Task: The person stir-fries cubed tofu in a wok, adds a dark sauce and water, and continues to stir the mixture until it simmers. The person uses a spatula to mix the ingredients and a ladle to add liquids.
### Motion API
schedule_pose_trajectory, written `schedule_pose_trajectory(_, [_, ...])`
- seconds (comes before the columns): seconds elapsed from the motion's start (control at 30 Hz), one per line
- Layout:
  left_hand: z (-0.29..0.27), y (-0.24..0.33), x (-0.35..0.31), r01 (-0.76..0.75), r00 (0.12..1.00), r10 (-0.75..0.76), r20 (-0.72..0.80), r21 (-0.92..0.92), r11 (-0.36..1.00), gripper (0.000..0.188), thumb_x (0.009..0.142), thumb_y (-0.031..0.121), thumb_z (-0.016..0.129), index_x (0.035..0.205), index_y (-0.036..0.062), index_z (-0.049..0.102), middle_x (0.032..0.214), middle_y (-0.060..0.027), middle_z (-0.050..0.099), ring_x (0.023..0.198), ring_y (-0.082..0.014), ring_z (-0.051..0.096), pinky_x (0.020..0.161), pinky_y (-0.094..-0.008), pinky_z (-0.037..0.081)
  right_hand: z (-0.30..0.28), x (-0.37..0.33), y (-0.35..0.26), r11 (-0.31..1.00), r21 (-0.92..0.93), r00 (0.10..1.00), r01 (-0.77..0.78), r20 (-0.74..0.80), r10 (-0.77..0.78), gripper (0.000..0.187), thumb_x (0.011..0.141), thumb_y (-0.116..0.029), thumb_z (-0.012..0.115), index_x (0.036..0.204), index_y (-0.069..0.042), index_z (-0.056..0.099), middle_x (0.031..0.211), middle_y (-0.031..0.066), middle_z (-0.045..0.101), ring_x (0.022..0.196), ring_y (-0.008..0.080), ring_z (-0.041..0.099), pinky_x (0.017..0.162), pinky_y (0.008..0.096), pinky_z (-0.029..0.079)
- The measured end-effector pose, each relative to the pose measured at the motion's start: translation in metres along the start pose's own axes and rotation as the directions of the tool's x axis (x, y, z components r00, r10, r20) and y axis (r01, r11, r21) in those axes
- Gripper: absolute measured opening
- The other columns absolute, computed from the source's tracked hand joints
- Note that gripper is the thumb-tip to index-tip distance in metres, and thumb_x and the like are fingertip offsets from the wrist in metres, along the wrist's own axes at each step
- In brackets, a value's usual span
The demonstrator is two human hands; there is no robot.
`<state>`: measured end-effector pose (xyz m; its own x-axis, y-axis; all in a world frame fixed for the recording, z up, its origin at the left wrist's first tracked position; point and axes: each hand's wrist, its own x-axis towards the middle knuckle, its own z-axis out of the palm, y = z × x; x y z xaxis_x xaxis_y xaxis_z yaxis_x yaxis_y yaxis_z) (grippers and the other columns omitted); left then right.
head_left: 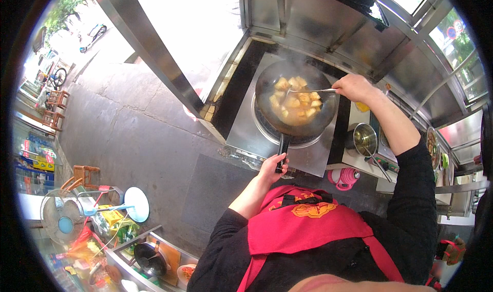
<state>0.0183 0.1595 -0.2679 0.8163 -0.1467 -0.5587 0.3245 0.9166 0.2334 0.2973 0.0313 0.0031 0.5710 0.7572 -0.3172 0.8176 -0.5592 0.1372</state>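
Both hands at work on a steaming wok [324, 118]

And here we are: the wok sits on the stove [245, 134], yellow chunks [292, 102] in brownish liquid [295, 120]. The left hand [272, 169] is closed round the handle [283, 147]; the right hand [355, 88] grips a metal utensil [319, 90], its tip down among the chunks. 2 hands, 2 jobs! To stir well, I'd steady the handle, run the utensil low along the bottom and turn the chunks gently, since they look breakable. Short strokes should spare the rim a splash. Watch that steam [295, 57], too!
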Motion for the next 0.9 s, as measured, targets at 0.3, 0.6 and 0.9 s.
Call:
schedule_pose_trajectory(0.3, [0.001, 0.000, 0.001, 0.012, 1.000, -0.012, -0.004, -0.018, 1.000, 0.018, 0.087, 0.019, 0.058, 0.098, 0.0056, 0.052, 0.077, -0.0060, 0.053, 0.057, -0.0118, 0.048, 0.045, -0.0218, 0.040, 0.006, 0.005, 0.021, 0.999, -0.050, 0.988, -0.013, -0.155, 0.005, 0.021, 0.083, -0.025, 0.056, 0.099, -0.014, 0.065, 0.089, 0.0115, 0.065, 0.085, 0.0308, 0.061, 0.072, 0.0423, 0.048])
schedule_pose_trajectory(0.6, [0.010, 0.002, -0.005, -0.001, 0.998, 0.001, -0.068, -0.001, 1.000, 0.018, 0.089, 0.018, 0.053, 0.099, 0.0037, 0.055, 0.076, -0.0063, 0.053, 0.057, -0.0126, 0.047, 0.046, -0.0212, 0.038, 0.034, 0.007, 0.040, 0.997, 0.078, 0.992, -0.005, -0.129, 0.015, 0.023, 0.085, -0.026, 0.054, 0.102, -0.014, 0.063, 0.091, 0.0122, 0.064, 0.089, 0.0311, 0.059, 0.075, 0.0432, 0.047])
schedule_pose_trajectory(0.9, [0.019, 0.004, -0.010, 0.007, 0.995, -0.005, -0.098, 0.024, 1.000, 0.018, 0.088, 0.017, 0.054, 0.100, 0.0038, 0.055, 0.076, -0.0056, 0.053, 0.054, -0.0112, 0.043, 0.045, -0.0206, 0.035, 0.038, 0.013, 0.037, 0.998, 0.054, 0.998, 0.037, -0.059, -0.034, 0.022, 0.085, -0.022, 0.052, 0.101, -0.011, 0.063, 0.093, 0.0141, 0.064, 0.089, 0.0322, 0.060, 0.076, 0.0434, 0.048])
